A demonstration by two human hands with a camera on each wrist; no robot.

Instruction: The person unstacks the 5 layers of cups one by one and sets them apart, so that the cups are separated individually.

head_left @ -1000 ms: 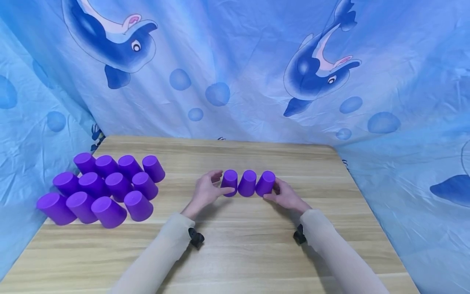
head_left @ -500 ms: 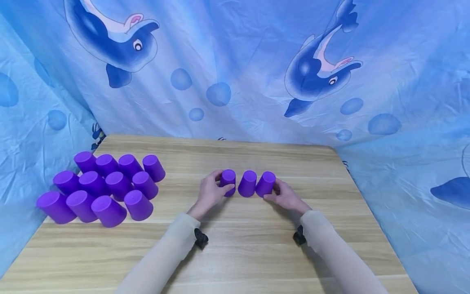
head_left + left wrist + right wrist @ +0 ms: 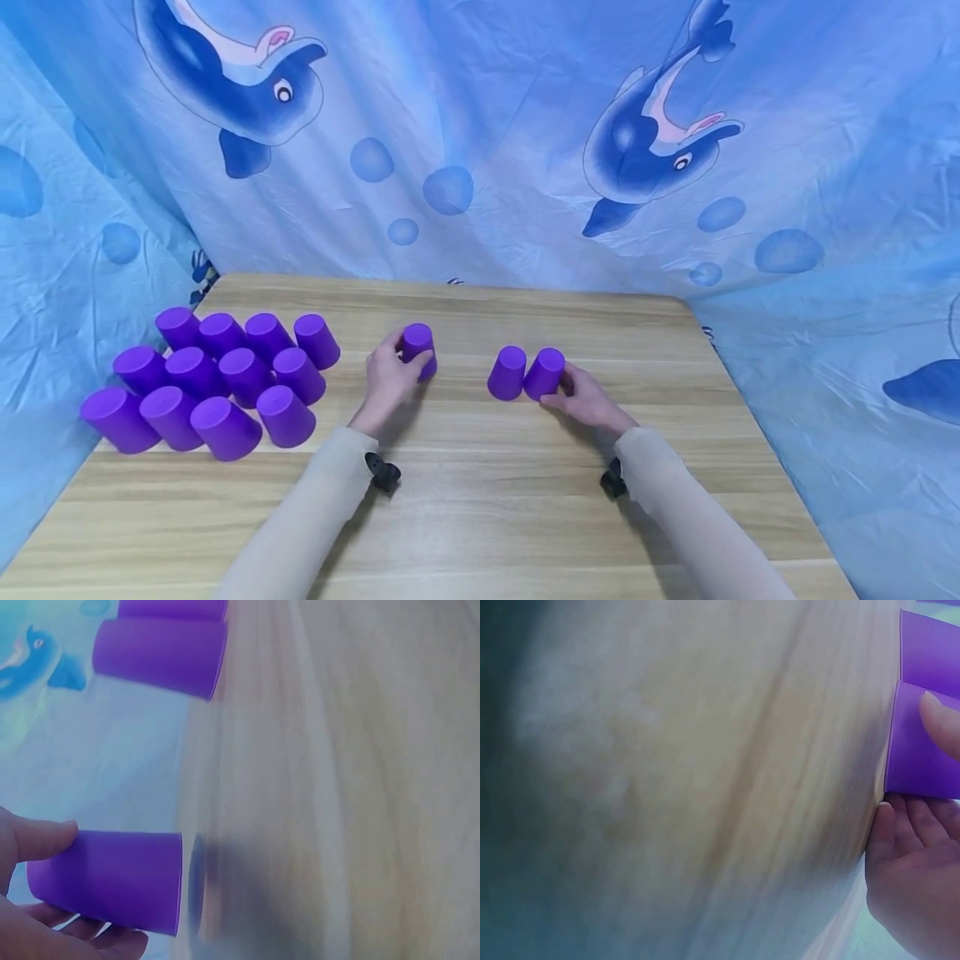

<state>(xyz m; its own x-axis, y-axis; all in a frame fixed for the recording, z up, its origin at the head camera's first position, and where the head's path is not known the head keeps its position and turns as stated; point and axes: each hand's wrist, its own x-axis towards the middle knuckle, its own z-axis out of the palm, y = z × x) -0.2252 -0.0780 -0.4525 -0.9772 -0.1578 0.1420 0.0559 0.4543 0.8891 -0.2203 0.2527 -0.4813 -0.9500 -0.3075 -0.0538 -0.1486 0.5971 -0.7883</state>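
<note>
My left hand [image 3: 386, 377] holds an upside-down purple cup [image 3: 420, 340] between thumb and fingers. In the left wrist view a narrow gap with a shadow separates this cup's rim [image 3: 180, 885] from the wood. To the right, two more purple cups stand upside down side by side on the table. My right hand [image 3: 591, 404] grips the outer one [image 3: 545, 371], its thumb on the near side and its fingers curled behind. The inner cup [image 3: 507, 372] stands against it, untouched by either hand.
Several upside-down purple cups stand in three rows [image 3: 246, 375] at the left of the wooden table [image 3: 480, 517]. A blue curtain [image 3: 510, 108] with dolphin prints hangs behind the table and along its sides. Each wrist carries a small black camera [image 3: 384, 473].
My left hand has closed round the leftmost of the three middle cups and carried it left and slightly up, away from the other two. My right hand stays on its cup.
</note>
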